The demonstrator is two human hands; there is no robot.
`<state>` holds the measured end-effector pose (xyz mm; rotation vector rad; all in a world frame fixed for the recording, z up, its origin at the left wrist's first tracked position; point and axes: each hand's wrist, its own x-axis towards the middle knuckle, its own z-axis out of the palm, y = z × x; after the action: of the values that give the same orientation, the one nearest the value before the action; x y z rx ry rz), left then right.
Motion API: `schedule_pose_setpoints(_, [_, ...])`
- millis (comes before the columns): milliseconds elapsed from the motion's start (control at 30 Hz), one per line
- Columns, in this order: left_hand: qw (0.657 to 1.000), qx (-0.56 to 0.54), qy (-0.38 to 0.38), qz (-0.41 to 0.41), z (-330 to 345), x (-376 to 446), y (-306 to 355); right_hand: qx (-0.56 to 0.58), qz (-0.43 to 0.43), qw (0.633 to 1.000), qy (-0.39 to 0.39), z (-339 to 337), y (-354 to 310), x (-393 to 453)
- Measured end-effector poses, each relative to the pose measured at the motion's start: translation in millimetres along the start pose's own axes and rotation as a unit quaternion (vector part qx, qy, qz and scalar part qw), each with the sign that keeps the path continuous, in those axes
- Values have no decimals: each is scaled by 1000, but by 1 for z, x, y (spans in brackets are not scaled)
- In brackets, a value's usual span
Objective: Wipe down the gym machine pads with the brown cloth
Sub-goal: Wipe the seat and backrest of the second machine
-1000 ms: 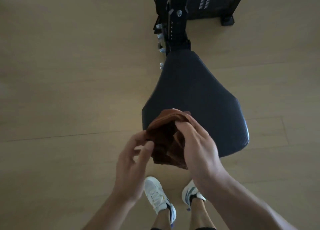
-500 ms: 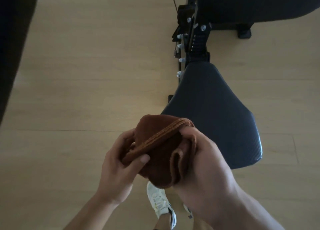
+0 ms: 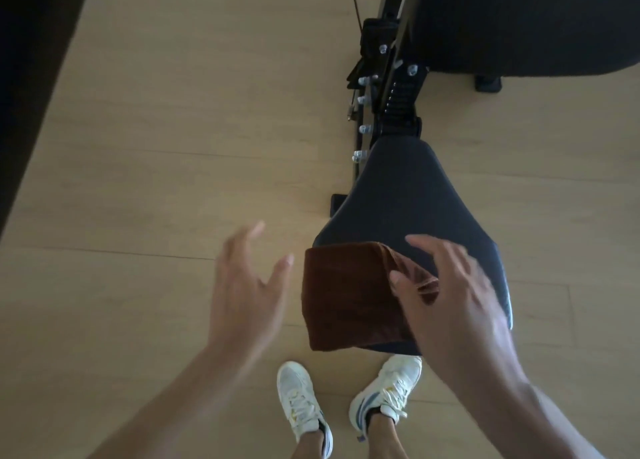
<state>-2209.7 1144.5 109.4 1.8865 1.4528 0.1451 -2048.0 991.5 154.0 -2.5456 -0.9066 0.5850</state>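
Black vinyl fills the middle of our view — the seat pad [image 3: 408, 195] of the gym machine, widening toward us, with a second, larger dark pad [image 3: 512, 25] above it at the top right and the adjustment post [image 3: 391, 102] with its knobs between them. Half a second ago we were bunching the brown cloth [image 3: 349, 296] in both hands over the floor; now it lies spread over the near left corner of the seat pad, its lower edge hanging just past the rim. Our right hand [image 3: 453, 292] has come down on the cloth's right edge, fingers splayed and thumb pressing the hem — flat on it, not clenched round it. Our left hand [image 3: 246, 285] has let go and hangs open and empty beside the cloth, blurred, over the wooden floor [image 3: 156, 147]. We judge the folding done and the first stroke about to start; most of the seat looks not yet covered.
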Motion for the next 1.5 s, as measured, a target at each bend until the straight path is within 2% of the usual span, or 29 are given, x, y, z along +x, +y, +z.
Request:
schedule_pose_setpoints(67, [992, -66, -68, -85, 25, -26, -3, -48, -59, 997, -21, 28, 5, -10])
schedule_pose_setpoints(133, [960, -182, -135, -166, 51, -47, -3, -120, -84, 986, -79, 60, 11, -16])
schedule_pose_setpoints(167, [946, -222, -152, -182, 61, -54, -3, -141, -93, 981, -96, 73, 16, -16])
schedule_pose_setpoints(333, [935, -285, -90, -192, 89, -50, -5, -168, -165, 968, -85, 87, 27, 12])
schedule_pose_setpoints(467, [942, -264, -82, -190, 90, -26, 1, -175, -211, 956, -108, 86, 23, 44])
schedule_pose_setpoints(600, [971, -186, -104, -105, 88, 18, 23, -153, -243, 951, -113, 82, 19, 83])
schedule_pose_setpoints(733, [989, -81, -126, -17, 95, 73, 51, -137, -236, 960, -62, 79, 21, 131])
schedule_pose_setpoints(867, [988, 28, -148, 33, 123, 115, 96, -149, -203, 968, -9, 61, 47, 176])
schedule_pose_setpoints(1000, [990, 41, -128, 49, 150, 143, 143, -141, -181, 973, 28, 40, 72, 211])
schedule_pose_setpoints(1100, [972, 156, -129, 124, 164, 153, 160, -100, -142, 983, 52, 30, 83, 222])
schedule_pose_setpoints(1200, [948, 234, -120, 178, 176, 152, 170, 29, -55, 998, -8, 24, 100, 221])
schedule_pose_setpoints(1300, [932, 251, -128, 228, 177, 144, 170, 255, 59, 958, -114, 17, 107, 214])
schedule_pose_setpoints(1367, [921, 266, -136, 252, 176, 138, 170, 264, 77, 951, -142, 13, 110, 207])
schedule_pose_setpoints(1500, [912, 278, -152, 260, 179, 128, 172, 208, 62, 971, -99, 11, 117, 199])
